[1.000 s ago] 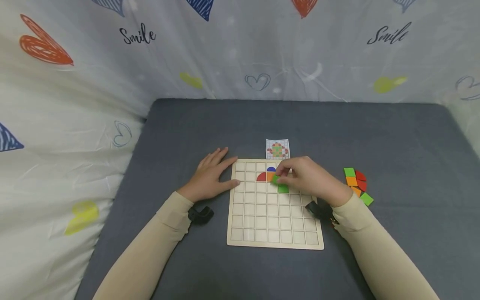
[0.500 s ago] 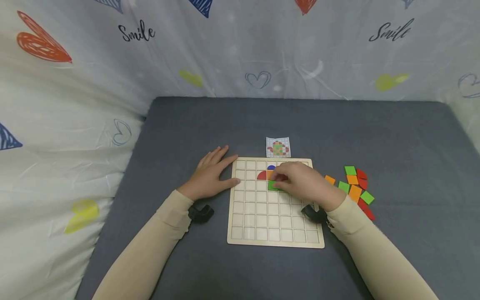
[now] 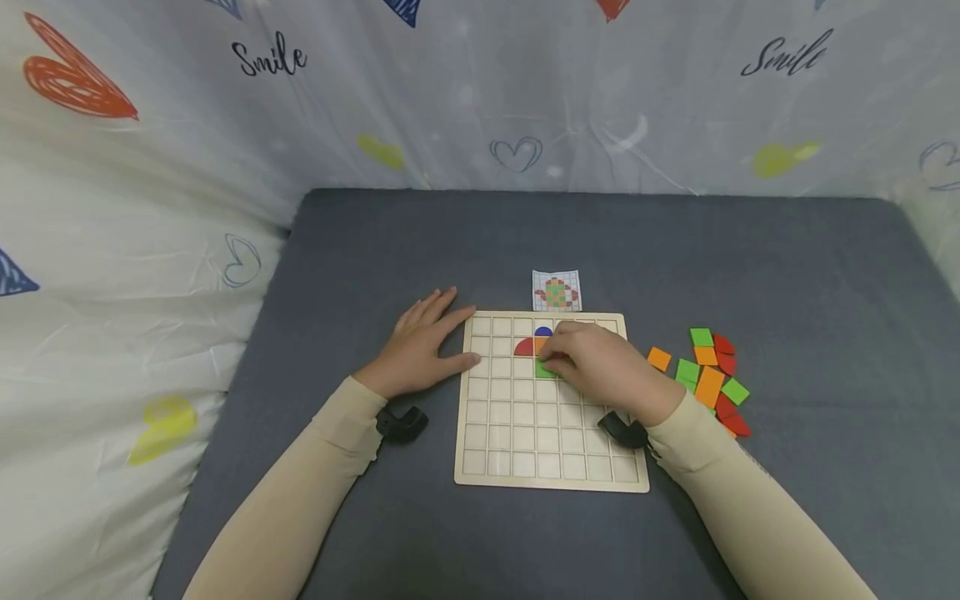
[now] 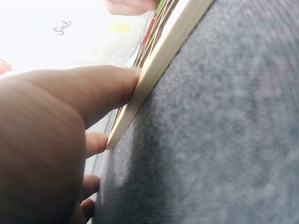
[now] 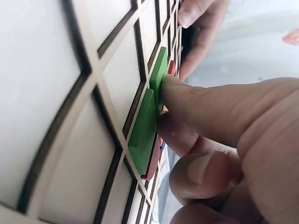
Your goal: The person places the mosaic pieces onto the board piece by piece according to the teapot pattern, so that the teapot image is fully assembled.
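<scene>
A wooden grid board (image 3: 517,460) lies flat on the table. Spread fingers of my left hand (image 3: 420,346) rest along its left edge, thumb and index finger touching the rim. My right hand (image 3: 607,367) reaches over the board's upper part, thumb and index finger at a green square tile (image 3: 545,368); in the right wrist view the thumb presses this green tile (image 5: 159,70). Beside it sits a second green tile (image 5: 144,130), with a red piece (image 5: 152,161) behind it. A blue half-round tile (image 3: 543,331), an orange square tile (image 3: 540,344) and a red quarter-round tile (image 3: 524,347) lie nearby.
Loose green, orange and red tiles (image 3: 709,385) lie right of the board, partly behind the right sleeve. A small pattern card (image 3: 557,291) touches or nearly touches the board's far edge. A printed cloth (image 3: 450,100) hangs behind the table.
The green tile has come down into a cell below the orange one. My right hand has shifted slightly left, uncovering more loose tiles; the left hand stays at the board's edge.
</scene>
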### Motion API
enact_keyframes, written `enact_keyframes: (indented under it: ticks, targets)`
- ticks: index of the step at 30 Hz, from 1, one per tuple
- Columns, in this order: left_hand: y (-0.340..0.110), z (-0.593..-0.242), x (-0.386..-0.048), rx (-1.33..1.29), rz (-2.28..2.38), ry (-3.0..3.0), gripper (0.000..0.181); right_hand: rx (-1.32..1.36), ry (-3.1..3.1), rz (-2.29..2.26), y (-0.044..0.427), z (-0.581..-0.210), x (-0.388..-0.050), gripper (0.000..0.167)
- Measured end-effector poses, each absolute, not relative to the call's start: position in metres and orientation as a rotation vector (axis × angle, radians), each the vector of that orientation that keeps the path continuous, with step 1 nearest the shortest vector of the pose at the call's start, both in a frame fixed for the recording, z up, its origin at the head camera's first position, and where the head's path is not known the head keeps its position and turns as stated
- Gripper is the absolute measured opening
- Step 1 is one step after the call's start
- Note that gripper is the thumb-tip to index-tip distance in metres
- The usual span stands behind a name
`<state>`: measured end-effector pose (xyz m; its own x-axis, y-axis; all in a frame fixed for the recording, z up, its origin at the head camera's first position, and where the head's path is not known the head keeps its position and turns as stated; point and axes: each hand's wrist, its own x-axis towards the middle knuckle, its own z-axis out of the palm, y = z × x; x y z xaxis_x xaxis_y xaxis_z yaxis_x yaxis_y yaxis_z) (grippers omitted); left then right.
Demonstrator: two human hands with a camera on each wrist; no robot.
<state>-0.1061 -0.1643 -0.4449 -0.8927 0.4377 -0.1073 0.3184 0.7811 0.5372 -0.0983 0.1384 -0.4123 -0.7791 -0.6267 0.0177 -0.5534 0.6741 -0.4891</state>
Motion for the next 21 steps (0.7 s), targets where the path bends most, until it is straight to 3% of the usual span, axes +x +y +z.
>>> enact_keyframes:
  ticks: [14,21]
  targets:
    - [-0.165,-0.445,-0.107,0.592,0.764,2.749,0.079,-0.895,2.777,-0.670,0.148,-0.408,-0.105,0.004]
    - [-0.165,-0.445,-0.108,0.592,0.748,2.753,0.080,-0.772,2.800,-0.650,0.171,-0.396,-0.112,0.009]
